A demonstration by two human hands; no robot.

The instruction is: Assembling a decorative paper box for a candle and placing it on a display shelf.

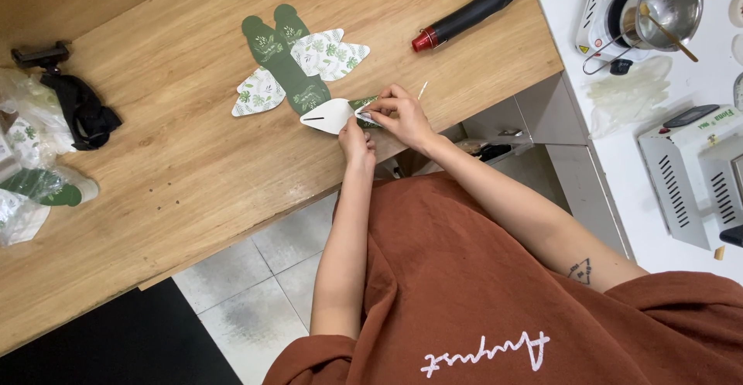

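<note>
Your right hand [402, 118] and left hand [356, 141] meet at the near edge of the wooden table [178, 168], both working one flat die-cut paper box blank [337, 114]. The right hand's fingers [379, 106] are pinched closed on the blank's green leaf-print end. The left hand comes up from below the table edge and its fingertips press against the same end; you can't see enough of it to tell if it's gripping or just steadying. The blank's white pointed flap, with a short slit in it, lies flat on the table pointing away to your left.

Just beyond it, touching or nearly so, lies a second unfolded box blank [294, 64]: dark green centre panels, white leaf-pattern petal flaps spread out both sides. A thin white stick [422, 89] lies just beside your right hand.

Further back on the table, a black heat gun with a red nozzle [464, 15], cord trailing off the far edge. Far left edge: clear plastic bags of more green blanks [31, 188], a black strap with a clamp [73, 102] beside them.

On the white counter to your right: a small electric hotplate [607, 6] carrying a metal melting pot [672, 0] with a wooden stick in it, clear plastic gloves [627, 95], a white vented machine [689, 176].
</note>
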